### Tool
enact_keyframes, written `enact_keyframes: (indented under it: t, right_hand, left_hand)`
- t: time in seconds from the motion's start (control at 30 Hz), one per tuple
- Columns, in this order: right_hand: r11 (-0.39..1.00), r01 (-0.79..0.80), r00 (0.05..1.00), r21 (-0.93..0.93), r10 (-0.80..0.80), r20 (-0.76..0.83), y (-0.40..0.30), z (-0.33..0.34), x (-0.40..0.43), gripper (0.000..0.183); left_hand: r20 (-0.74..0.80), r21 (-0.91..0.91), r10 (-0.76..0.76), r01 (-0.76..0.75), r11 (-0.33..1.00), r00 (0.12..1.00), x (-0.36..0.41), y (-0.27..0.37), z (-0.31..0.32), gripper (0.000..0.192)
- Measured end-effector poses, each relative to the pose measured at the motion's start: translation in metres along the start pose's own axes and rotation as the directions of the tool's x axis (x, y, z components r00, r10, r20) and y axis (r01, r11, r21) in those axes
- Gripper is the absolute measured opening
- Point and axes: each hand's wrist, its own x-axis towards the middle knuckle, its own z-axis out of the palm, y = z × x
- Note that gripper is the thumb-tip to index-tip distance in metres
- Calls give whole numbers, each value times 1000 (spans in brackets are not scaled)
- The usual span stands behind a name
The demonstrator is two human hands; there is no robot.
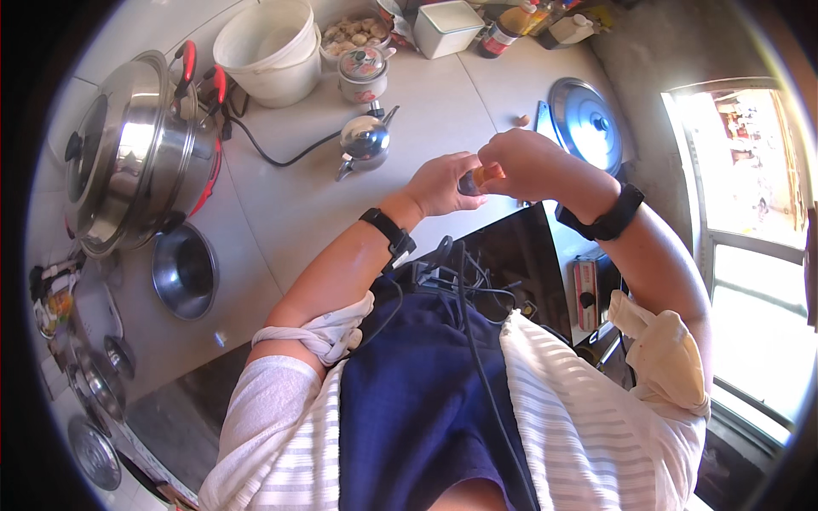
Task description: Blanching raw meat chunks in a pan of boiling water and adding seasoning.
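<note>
My left hand (445, 185) grips a small dark container (470, 184) over the tiled counter (307, 211). The fingers of my right hand (521, 163) close around the container's orange top (491, 173), close beside the left hand. Fingers hide much of the container, so its exact kind cannot be told. A small brownish piece (523, 120) lies on the counter just beyond my right hand. Farther left rests a shiny rounded steel vessel (364, 142) with two pointed ends, and a black cord (281, 163) runs up to it.
A large steel steamer pot (140, 153) with red handles stands left, near a steel bowl (185, 271). Behind are white buckets (268, 57), a floral lidded pot (363, 73), a white box (447, 29) and a sauce bottle (505, 32). Rightward are a metal lid (585, 124) and a gas stove (586, 294).
</note>
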Motion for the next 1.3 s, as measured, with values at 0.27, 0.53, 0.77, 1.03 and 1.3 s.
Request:
enact_keyframes:
  t: [0.27, 0.53, 0.77, 1.03, 1.3]
  right_hand:
    - [977, -214, 973, -7, 214, 84, -12, 4, -3, 23]
    - [951, -180, 982, 252, 190, -16, -9, 21, -5, 25]
    - [982, -53, 973, 184, 93, -213, -8, 43, -7, 16]
    - [852, 136, 835, 506, 176, -521, -8, 68, -31, 18]
    - [-317, 415, 861, 853, 441, -255, -5, 110, -15, 25]
  left_hand:
    - [-99, -6, 74, -75, 997, 992, 2, -5, 7, 52]
    - [-92, -56, -14, 9, 998, 996, -4, -5, 4, 48]
    - [-182, 8, 32, -31, 999, 983, 0, -14, 6, 48]
    - [-146, -60, 35, -44, 997, 989, -5, -9, 5, 48]
    - [-189, -98, 117, -137, 986, 975, -1, -4, 5, 40]
